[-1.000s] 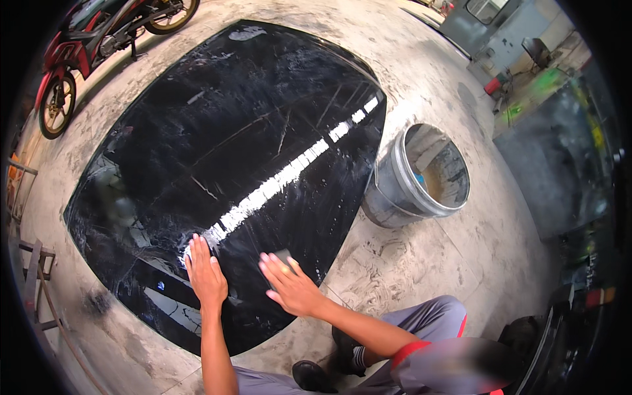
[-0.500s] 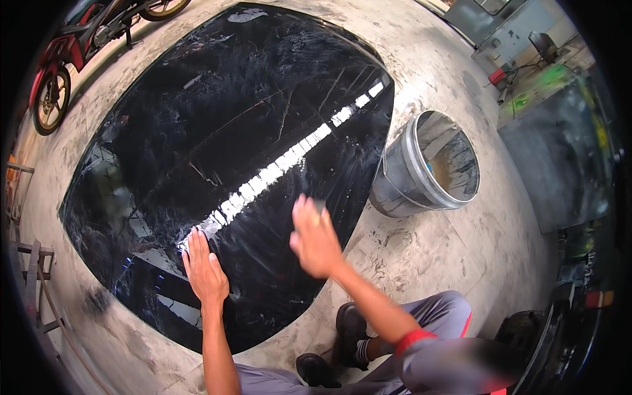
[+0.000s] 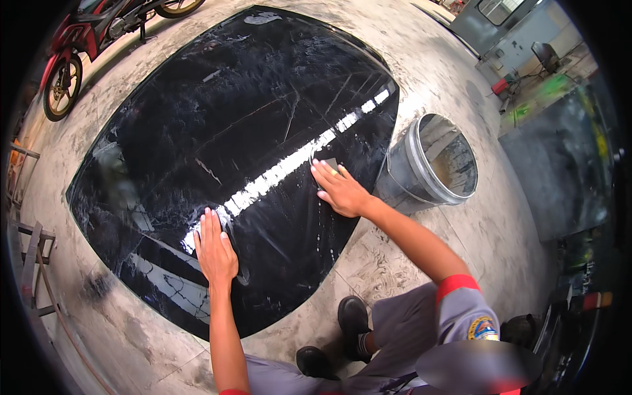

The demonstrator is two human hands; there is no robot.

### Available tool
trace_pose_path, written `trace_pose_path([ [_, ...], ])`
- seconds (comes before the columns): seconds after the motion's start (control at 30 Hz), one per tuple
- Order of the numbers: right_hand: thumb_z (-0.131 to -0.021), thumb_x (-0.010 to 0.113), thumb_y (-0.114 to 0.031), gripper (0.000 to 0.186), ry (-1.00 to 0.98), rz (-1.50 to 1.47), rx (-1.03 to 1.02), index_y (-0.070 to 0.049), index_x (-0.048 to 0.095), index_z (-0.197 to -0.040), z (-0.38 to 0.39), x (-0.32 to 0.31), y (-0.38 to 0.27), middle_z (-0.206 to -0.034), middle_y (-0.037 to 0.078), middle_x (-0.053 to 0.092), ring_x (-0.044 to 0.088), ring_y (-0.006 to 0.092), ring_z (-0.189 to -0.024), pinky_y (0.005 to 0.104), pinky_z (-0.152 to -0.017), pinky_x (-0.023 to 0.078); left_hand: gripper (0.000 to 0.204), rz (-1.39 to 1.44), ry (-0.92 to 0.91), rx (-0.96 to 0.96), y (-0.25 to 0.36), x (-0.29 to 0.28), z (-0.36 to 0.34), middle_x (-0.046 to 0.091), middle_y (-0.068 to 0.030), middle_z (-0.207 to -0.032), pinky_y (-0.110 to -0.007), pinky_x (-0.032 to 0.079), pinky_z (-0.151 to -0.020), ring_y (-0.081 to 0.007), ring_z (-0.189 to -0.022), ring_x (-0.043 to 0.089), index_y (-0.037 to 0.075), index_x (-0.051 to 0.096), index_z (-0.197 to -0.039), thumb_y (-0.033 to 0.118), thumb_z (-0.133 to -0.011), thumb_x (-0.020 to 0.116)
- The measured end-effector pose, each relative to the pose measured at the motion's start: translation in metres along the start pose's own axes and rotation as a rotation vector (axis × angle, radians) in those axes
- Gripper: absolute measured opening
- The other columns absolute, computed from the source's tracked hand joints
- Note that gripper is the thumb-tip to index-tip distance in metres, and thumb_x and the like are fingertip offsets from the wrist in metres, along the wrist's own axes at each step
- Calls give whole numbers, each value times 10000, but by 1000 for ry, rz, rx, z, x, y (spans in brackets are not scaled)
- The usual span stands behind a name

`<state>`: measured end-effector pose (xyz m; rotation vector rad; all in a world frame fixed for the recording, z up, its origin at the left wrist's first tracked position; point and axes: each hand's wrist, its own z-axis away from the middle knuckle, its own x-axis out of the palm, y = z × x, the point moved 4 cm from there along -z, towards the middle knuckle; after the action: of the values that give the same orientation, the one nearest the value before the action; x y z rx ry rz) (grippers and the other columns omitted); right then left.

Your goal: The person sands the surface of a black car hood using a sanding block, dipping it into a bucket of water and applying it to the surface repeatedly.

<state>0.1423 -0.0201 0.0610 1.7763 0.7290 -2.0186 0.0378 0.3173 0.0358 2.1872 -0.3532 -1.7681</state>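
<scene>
A large glossy black panel (image 3: 164,131), shaped like a car hood, lies on the floor in front of me. It looks wet and streaked, and a broken white band (image 3: 270,178) of reflected light crosses it. My left hand (image 3: 217,251) rests flat on the panel at the lower left end of that band, fingers out and nothing held. Farther right, my right hand (image 3: 341,191) presses a small piece of grey sandpaper (image 3: 331,162) against the surface, just below the band. Most of the piece is hidden under the fingers. Water drops dot the panel below this hand.
A grey bucket (image 3: 418,164) with murky liquid stands by the panel's right edge. At the upper left is a red motorcycle (image 3: 69,62). A metal frame (image 3: 29,260) is at the left; a large grey sheet (image 3: 556,174) and a chair (image 3: 545,58) are at the right.
My right hand has gone forward and right, from blurred above the panel to flat on it with the sandpaper. My left hand has shifted slightly; the whole view has moved a little.
</scene>
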Motion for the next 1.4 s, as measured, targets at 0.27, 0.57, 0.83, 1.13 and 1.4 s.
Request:
trace_pose_path([
  [0.27,-1069,447,-368,642,-162,468,-101,-162,239,-1640,135,-9,71,-1718,-9,202,173,167,-1582,518,-1291,99,554,-3,0,33,0,0,5,343,-116,-1660,-496,212,-1251,-302,-1539,306,37,394,-1569,158,-1029,395],
  [0.57,-1081,321,-501,688,-246,1180,-186,-53,326,-1603,202,0,174,-1685,116,287,236,291,-1568,455,-1301,94,555,-57,-73,48,-8,0,10,308,-107,-1680,-477,175,-1260,-297,-1560,263,53,351,-1598,195,-1065,293],
  [0.83,-1074,324,-512,695,-131,1244,-335,-41,368,-1584,254,-14,210,-1664,131,335,282,280,-1556,461,-1298,75,591,-59,-95,63,-6,6,10,320,-124,-1673,-471,159,-1263,-301,-1558,266,37,352,-1595,332,-1110,186],
  [1.13,-1032,409,-431,675,-140,1264,-429,-145,296,-1633,344,-33,280,-1694,-32,294,225,110,-1569,433,-1289,-66,645,-37,-66,27,-7,-2,5,339,-122,-1666,-467,130,-1265,-290,-1557,272,53,376,-1591,414,-1105,154],
  [1.4,-999,536,-250,674,-344,270,413,-141,310,-1625,424,0,281,-1690,72,290,204,272,-1581,534,-1279,108,631,-34,-34,52,0,5,5,365,-141,-1650,-485,148,-1258,-313,-1549,289,43,389,-1581,389,-1105,163],
])
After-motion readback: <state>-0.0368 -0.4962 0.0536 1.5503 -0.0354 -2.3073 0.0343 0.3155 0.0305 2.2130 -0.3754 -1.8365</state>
